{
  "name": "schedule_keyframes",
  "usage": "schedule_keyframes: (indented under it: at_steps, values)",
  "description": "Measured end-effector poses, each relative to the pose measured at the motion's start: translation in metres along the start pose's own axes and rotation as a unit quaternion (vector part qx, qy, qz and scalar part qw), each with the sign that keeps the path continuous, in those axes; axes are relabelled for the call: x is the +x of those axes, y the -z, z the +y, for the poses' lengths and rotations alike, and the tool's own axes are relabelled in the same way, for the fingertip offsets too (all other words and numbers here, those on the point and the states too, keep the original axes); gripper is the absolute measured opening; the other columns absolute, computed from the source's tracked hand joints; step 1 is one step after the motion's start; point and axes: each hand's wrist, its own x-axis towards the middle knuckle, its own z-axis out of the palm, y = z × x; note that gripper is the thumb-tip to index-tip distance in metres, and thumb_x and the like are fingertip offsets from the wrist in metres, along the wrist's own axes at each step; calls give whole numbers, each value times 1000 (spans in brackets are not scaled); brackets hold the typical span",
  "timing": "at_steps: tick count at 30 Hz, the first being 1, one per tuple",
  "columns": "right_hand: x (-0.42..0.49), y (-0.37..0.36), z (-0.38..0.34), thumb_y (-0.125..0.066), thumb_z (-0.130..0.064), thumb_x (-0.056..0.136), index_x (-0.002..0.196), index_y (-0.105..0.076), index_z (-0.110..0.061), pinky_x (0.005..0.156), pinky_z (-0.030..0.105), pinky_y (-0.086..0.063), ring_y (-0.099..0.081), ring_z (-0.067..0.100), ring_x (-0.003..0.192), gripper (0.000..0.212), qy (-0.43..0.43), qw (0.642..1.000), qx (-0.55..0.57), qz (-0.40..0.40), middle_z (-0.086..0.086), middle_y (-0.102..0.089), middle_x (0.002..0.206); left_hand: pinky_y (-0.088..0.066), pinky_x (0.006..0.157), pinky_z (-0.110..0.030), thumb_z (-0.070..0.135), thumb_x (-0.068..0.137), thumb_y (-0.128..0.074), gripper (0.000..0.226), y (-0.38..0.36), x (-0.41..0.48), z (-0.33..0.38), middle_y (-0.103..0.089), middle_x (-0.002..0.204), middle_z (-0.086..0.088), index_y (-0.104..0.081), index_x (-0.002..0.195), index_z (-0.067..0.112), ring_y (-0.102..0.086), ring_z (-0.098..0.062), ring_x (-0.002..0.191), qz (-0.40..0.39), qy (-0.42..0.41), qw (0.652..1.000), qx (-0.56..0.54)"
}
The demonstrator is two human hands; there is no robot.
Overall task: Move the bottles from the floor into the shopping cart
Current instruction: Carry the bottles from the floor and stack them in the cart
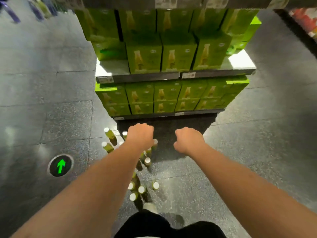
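Several green bottles with white caps stand upright on the dark speckled floor, one cluster [109, 133] by the shelf's left corner, another cluster [141, 190] nearer my feet. My left hand [139, 134] hangs above the far bottles with its fingers loosely curled downward and nothing visible in it. My right hand [188, 140] is stretched out beside it over bare floor, likewise loosely curled and empty. My left forearm hides some of the bottles. No shopping cart is in view.
A shelf unit [137, 78] stacked with green cartons [178, 57] stands straight ahead, its base close to the far bottles. A round floor marker with a green arrow [60, 165] lies to the left. My black trouser leg and white shoe [151, 207] are just behind the near bottles.
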Motion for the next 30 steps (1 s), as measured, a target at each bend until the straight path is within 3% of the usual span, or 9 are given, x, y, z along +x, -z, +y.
schedule_keyframes:
  at_steps: [3,10,15,18,23,30]
  values:
    - [42,5,11,-50,-20,89,105,-59,-13,69,32,-43,-60,29,97,19,29,999,-19,-28,9,-62,106,-42,70,-35,25,91,-50,11,-10,24,-4,-56,105,-7,-52,99,17,-57,-28,99,-20,36,999,-21]
    - [150,25,28,-53,-24,91,120,-57,-16,77,32,-45,-58,29,109,30,145,984,-77,-70,7,-59,120,-46,80,-36,27,90,-52,30,-16,96,-4,-57,119,-7,-55,118,19,-57,-28,108,-69,182,977,-89]
    - [233,17,49,-54,-25,90,106,-57,-14,70,31,-41,-59,30,104,19,258,958,-117,-54,9,-60,113,-47,89,-37,29,90,-54,34,-37,157,18,-58,125,-5,-57,123,22,-55,-29,118,-31,297,936,-188]
    - [281,-2,60,-53,-29,92,111,-55,-13,79,34,-45,-56,31,109,25,296,943,-139,-65,11,-58,117,-45,86,-36,33,89,-53,32,-61,187,39,-60,120,-5,-56,119,22,-56,-29,113,5,344,910,-230]
    - [357,-69,65,-51,-23,92,117,-54,-7,89,33,-44,-54,30,113,29,350,920,-147,-95,15,-57,121,-44,77,-35,32,88,-54,40,-137,233,48,-53,122,-3,-50,126,24,-57,-29,109,18,398,868,-297]
    - [468,-219,26,-52,-20,95,141,-36,-13,104,39,-36,-39,31,130,50,374,909,-138,-123,10,-38,143,-34,64,-33,41,84,-62,56,-296,321,35,-43,129,-3,-39,132,21,-54,-28,108,-34,428,844,-323]
